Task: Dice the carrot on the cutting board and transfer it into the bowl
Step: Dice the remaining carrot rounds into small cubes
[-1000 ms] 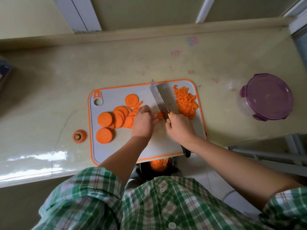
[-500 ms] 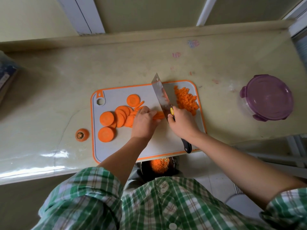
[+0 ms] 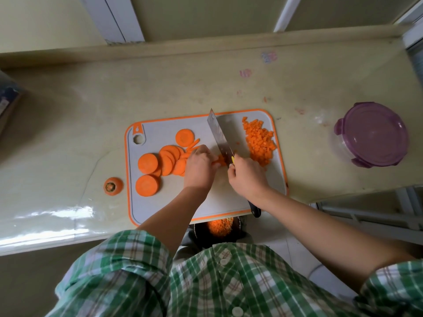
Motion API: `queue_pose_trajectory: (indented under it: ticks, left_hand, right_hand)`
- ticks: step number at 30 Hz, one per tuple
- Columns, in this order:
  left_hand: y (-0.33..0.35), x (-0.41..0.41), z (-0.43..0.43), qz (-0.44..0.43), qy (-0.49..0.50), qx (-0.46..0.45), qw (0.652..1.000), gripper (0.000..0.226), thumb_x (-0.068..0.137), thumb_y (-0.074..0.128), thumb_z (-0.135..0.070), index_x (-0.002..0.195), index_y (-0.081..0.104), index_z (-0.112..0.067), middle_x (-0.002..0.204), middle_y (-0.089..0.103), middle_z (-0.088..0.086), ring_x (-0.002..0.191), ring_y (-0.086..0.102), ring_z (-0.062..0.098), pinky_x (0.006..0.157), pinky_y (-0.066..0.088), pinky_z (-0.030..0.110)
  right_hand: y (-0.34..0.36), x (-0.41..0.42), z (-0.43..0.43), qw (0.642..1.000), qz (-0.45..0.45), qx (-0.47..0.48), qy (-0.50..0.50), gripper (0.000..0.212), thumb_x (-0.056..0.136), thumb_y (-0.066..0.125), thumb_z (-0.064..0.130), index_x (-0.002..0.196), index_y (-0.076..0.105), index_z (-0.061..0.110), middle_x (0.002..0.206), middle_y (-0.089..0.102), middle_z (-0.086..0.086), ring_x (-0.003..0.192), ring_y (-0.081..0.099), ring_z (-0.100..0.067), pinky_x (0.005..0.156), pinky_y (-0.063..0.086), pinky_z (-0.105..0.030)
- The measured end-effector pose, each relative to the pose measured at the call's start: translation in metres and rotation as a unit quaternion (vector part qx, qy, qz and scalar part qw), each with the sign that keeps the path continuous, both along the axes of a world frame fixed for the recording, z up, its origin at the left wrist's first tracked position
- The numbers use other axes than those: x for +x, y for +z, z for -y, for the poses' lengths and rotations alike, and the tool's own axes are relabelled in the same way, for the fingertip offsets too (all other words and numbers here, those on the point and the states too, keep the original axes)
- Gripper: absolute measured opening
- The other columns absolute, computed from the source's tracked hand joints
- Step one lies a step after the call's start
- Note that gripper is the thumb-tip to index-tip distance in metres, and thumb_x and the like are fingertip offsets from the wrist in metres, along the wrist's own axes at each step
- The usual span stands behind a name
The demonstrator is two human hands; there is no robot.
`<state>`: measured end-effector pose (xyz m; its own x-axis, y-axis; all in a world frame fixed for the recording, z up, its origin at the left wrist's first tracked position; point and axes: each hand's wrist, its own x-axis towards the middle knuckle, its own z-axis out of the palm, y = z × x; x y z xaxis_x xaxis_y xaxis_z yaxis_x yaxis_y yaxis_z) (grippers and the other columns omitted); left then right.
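A person's two hands cut carrot on a grey, orange-edged cutting board (image 3: 146, 209), seen from above.

The left hand (image 3: 198, 167), fingers curled, holds carrot strips (image 3: 219, 160) at mid-board; the right hand (image 3: 247, 177) grips a cleaver (image 3: 219, 138), its blade against them. Round carrot slices (image 3: 169, 161) lie to the left and a diced carrot pile (image 3: 259, 143) to the right. A carrot top (image 3: 112, 186) sits on the pale counter (image 3: 68, 133); a purple-lidded container (image 3: 373, 136) stands far right. Below the counter's near edge, a dark bowl (image 3: 198, 232) with diced carrot is partly hidden by the board.
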<state>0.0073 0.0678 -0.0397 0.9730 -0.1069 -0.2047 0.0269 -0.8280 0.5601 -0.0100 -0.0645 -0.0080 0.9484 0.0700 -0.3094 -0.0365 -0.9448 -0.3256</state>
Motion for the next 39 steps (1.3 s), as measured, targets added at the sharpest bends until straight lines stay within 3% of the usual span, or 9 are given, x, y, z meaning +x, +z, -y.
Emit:
queue_pose_trajectory:
  ticks: [6, 8, 11, 14, 19, 24, 28, 35, 39]
  left_hand:
    - [0.001, -0.001, 0.000, 0.015, -0.003, 0.009, 1.000, 0.006, 0.080, 0.072, -0.013, 0.079, 0.075, -0.008, 0.084, 0.057, 0.013, 0.081, 0.055, 0.031, 0.067, 0.032, 0.029]
    - [0.001, -0.002, 0.000, 0.025, -0.001, 0.014, 1.000, 0.007, 0.082, 0.071, -0.015, 0.082, 0.075, -0.010, 0.083, 0.057, 0.013, 0.080, 0.056, 0.032, 0.066, 0.034, 0.030]
    - [0.001, -0.004, -0.001, 0.027, -0.007, 0.034, 0.999, 0.016, 0.082, 0.070, -0.020, 0.094, 0.074, -0.010, 0.088, 0.056, 0.011, 0.087, 0.055, 0.030, 0.071, 0.035, 0.030]
    - [0.001, -0.006, -0.002, 0.033, -0.004, 0.035, 0.999, 0.018, 0.081, 0.070, -0.017, 0.096, 0.073, -0.009, 0.089, 0.057, 0.013, 0.087, 0.056, 0.032, 0.072, 0.040, 0.035]
    - [0.001, -0.008, 0.000, 0.033, 0.010, 0.039, 0.999, 0.009, 0.080, 0.069, -0.012, 0.086, 0.075, -0.010, 0.085, 0.057, 0.012, 0.084, 0.057, 0.032, 0.070, 0.038, 0.033]
    - [0.001, -0.004, 0.001, 0.016, 0.013, 0.030, 0.999, 0.006, 0.078, 0.071, -0.013, 0.080, 0.075, -0.008, 0.083, 0.056, 0.013, 0.080, 0.055, 0.032, 0.066, 0.029, 0.029]
    - [-0.001, -0.003, 0.000, 0.004, 0.014, 0.011, 1.000, 0.008, 0.078, 0.073, -0.013, 0.079, 0.074, -0.006, 0.083, 0.056, 0.014, 0.078, 0.055, 0.031, 0.066, 0.035, 0.032]
    - [0.003, -0.003, -0.002, 0.009, 0.005, 0.013, 1.000, 0.011, 0.082, 0.070, -0.017, 0.089, 0.076, -0.011, 0.086, 0.055, 0.011, 0.082, 0.054, 0.028, 0.067, 0.029, 0.027]
    - [0.006, -0.005, -0.003, 0.017, -0.004, 0.024, 1.000, 0.013, 0.082, 0.070, -0.020, 0.092, 0.075, -0.013, 0.087, 0.056, 0.011, 0.084, 0.055, 0.030, 0.069, 0.036, 0.032]
  right_hand:
    - [-0.002, 0.010, -0.004, 1.000, 0.022, 0.005, -0.005, 0.013, 0.096, 0.043, 0.020, 0.091, 0.051, 0.011, 0.086, 0.064, -0.014, 0.082, 0.063, -0.036, 0.057, 0.033, -0.031]
    - [-0.002, 0.012, -0.001, 1.000, 0.029, 0.009, -0.003, 0.016, 0.096, 0.044, 0.021, 0.094, 0.053, 0.009, 0.079, 0.062, -0.013, 0.078, 0.063, -0.035, 0.056, 0.031, -0.030]
    - [0.002, 0.012, 0.008, 0.999, 0.027, 0.030, -0.008, 0.014, 0.096, 0.045, 0.021, 0.086, 0.049, 0.012, 0.066, 0.050, -0.006, 0.070, 0.062, -0.034, 0.054, 0.031, -0.030]
    - [0.010, 0.007, 0.012, 0.999, 0.019, 0.033, 0.009, 0.015, 0.095, 0.046, 0.020, 0.081, 0.042, 0.015, 0.065, 0.048, -0.006, 0.069, 0.060, -0.035, 0.054, 0.031, -0.030]
    - [0.015, -0.002, 0.005, 0.999, 0.006, 0.027, 0.023, 0.013, 0.096, 0.044, 0.019, 0.084, 0.040, 0.016, 0.081, 0.062, -0.014, 0.078, 0.061, -0.034, 0.057, 0.032, -0.030]
    - [0.010, -0.003, -0.002, 1.000, 0.001, 0.013, 0.005, 0.010, 0.095, 0.042, 0.018, 0.086, 0.043, 0.014, 0.087, 0.063, -0.014, 0.084, 0.062, -0.036, 0.059, 0.034, -0.032]
    - [0.003, -0.001, -0.007, 1.000, 0.003, 0.008, 0.003, 0.012, 0.094, 0.042, 0.016, 0.094, 0.051, 0.007, 0.090, 0.064, -0.017, 0.085, 0.062, -0.039, 0.059, 0.033, -0.033]
    - [-0.002, 0.004, -0.004, 0.999, 0.018, 0.031, -0.017, 0.011, 0.095, 0.045, 0.019, 0.090, 0.050, 0.011, 0.082, 0.063, -0.016, 0.079, 0.062, -0.039, 0.056, 0.032, -0.032]
    - [0.001, 0.007, 0.002, 0.998, 0.013, 0.050, -0.032, 0.016, 0.095, 0.045, 0.020, 0.082, 0.041, 0.014, 0.070, 0.055, -0.012, 0.075, 0.061, -0.037, 0.056, 0.029, -0.030]
